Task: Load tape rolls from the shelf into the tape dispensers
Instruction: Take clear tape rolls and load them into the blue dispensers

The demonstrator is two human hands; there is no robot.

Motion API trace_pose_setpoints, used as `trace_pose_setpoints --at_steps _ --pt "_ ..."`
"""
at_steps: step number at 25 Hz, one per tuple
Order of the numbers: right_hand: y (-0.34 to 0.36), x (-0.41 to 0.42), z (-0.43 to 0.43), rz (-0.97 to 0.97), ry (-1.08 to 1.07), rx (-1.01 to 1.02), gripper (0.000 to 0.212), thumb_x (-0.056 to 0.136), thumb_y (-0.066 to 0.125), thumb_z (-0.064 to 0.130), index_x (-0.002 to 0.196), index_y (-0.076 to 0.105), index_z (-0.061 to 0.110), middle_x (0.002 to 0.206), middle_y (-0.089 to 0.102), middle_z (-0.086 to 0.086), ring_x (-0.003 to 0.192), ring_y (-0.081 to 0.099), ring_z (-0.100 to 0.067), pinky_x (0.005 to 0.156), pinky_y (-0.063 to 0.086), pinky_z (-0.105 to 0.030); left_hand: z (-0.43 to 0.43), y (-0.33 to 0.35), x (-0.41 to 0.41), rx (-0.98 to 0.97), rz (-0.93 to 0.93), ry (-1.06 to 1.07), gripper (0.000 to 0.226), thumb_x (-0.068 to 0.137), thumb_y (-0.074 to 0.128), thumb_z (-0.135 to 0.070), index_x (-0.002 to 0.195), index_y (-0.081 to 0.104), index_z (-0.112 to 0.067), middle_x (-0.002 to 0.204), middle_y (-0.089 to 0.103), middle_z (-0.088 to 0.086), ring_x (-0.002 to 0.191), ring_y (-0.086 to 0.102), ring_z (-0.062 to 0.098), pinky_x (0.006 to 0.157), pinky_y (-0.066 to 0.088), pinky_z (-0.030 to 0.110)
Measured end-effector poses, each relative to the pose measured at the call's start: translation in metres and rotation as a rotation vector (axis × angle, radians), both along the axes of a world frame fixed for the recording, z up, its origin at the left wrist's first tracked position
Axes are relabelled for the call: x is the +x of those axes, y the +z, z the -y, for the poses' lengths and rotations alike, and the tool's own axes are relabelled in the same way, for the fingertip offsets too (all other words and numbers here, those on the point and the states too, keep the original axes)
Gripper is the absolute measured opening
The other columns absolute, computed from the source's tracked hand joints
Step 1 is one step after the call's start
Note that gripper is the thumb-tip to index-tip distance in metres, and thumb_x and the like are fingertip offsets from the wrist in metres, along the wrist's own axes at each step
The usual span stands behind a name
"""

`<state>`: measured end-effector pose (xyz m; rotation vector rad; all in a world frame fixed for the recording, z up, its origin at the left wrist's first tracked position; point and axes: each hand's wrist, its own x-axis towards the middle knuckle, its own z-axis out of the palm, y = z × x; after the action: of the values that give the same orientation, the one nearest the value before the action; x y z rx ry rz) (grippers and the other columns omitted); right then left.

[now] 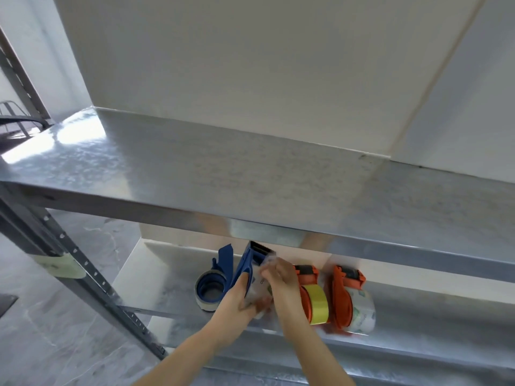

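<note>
Both hands blurred: left hand point(242, 298) grips blue dispenser point(246, 264); right hand point(280, 275) pinches clear tape, edges indistinct.

One head-worn wide-angle view looks forward and steeply down, close above a metal shelf point(195, 174), onto the lower shelf point(172, 277) beneath it.

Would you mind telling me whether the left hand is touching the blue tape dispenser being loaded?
Touching. The head view shows the left hand wrapped around the blue tape dispenser, fingers against its side.
</note>
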<state>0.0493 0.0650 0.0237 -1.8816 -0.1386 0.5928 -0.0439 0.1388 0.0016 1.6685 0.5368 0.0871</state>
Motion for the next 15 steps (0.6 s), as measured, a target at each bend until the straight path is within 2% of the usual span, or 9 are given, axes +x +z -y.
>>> trace_pose_setpoints --at_steps 2,4,6,8,10,11,13,15 --pt "0.011 0.000 0.008 0.074 0.062 0.121 0.007 0.085 0.065 0.011 0.085 0.063 0.018 0.096 0.066 0.004 0.094 0.063 -0.016 0.079 0.051 -0.026 -0.007 0.005 -0.006 -0.029 0.053 -0.015 0.034 0.087 0.067 -0.013 0.106 0.051 -0.036 0.097 0.070 -0.010 0.093 0.066 0.004 0.084 0.054 0.020" --pt "0.020 0.003 0.015 0.067 -0.081 0.257 0.023 0.081 0.069 0.004 0.100 0.060 0.013 0.093 0.067 0.000 0.088 0.064 -0.013 0.069 0.050 -0.014 -0.010 0.007 -0.012 -0.043 0.102 -0.012 0.034 0.086 0.069 -0.025 0.113 0.052 -0.036 0.107 0.069 -0.009 0.102 0.065 0.005 0.089 0.052 0.022" --pt "0.022 0.009 0.013 0.029 -0.234 0.276 0.034 0.081 0.068 0.001 0.110 0.054 0.011 0.086 0.063 -0.001 0.082 0.061 -0.013 0.068 0.046 -0.016 -0.010 0.009 -0.020 -0.021 0.131 -0.012 0.034 0.087 0.068 -0.029 0.115 0.051 -0.038 0.110 0.066 -0.010 0.104 0.062 0.000 0.089 0.051 0.018" --pt "0.026 0.014 0.008 -0.018 -0.276 0.200 0.031 0.084 0.062 0.001 0.112 0.053 0.011 0.081 0.059 -0.005 0.079 0.059 -0.020 0.073 0.044 -0.025 -0.008 0.007 -0.025 -0.030 0.143 -0.023 0.048 0.083 0.071 -0.040 0.125 0.050 -0.030 0.114 0.066 -0.006 0.108 0.062 0.006 0.098 0.051 0.028" --pt "0.024 0.022 0.010 0.097 -0.228 0.092 0.011 0.083 0.062 0.003 0.094 0.060 0.003 0.074 0.057 -0.023 0.069 0.055 -0.032 0.067 0.045 -0.037 -0.008 0.007 -0.030 -0.057 0.140 -0.052 0.078 0.076 0.074 -0.052 0.138 0.040 -0.018 0.119 0.067 0.001 0.112 0.064 0.018 0.101 0.050 0.045" --pt "0.025 0.025 0.011 0.194 -0.180 0.025 0.008 0.082 0.063 0.006 0.078 0.057 0.001 0.069 0.054 -0.025 0.062 0.052 -0.030 0.064 0.044 -0.041 -0.009 0.006 -0.032 -0.082 0.147 -0.058 0.084 0.075 0.075 -0.052 0.140 0.038 -0.016 0.119 0.068 0.004 0.111 0.065 0.022 0.100 0.051 0.048" --pt "0.028 0.026 0.012 0.316 -0.055 -0.119 0.024 0.084 0.062 0.013 0.063 0.052 0.008 0.062 0.054 -0.011 0.057 0.051 -0.020 0.064 0.046 -0.041 -0.008 0.009 -0.032 -0.123 0.148 -0.055 0.084 0.074 0.077 -0.048 0.141 0.038 -0.014 0.124 0.066 0.008 0.113 0.065 0.024 0.099 0.052 0.048" --pt "0.033 0.025 0.013 0.411 0.053 -0.216 0.023 0.087 0.058 0.016 0.066 0.055 0.012 0.066 0.059 -0.004 0.063 0.056 -0.019 0.068 0.049 -0.039 -0.005 0.011 -0.033 -0.139 0.171 -0.049 0.073 0.077 0.077 -0.040 0.137 0.043 -0.015 0.121 0.067 0.005 0.113 0.066 0.023 0.098 0.053 0.046"
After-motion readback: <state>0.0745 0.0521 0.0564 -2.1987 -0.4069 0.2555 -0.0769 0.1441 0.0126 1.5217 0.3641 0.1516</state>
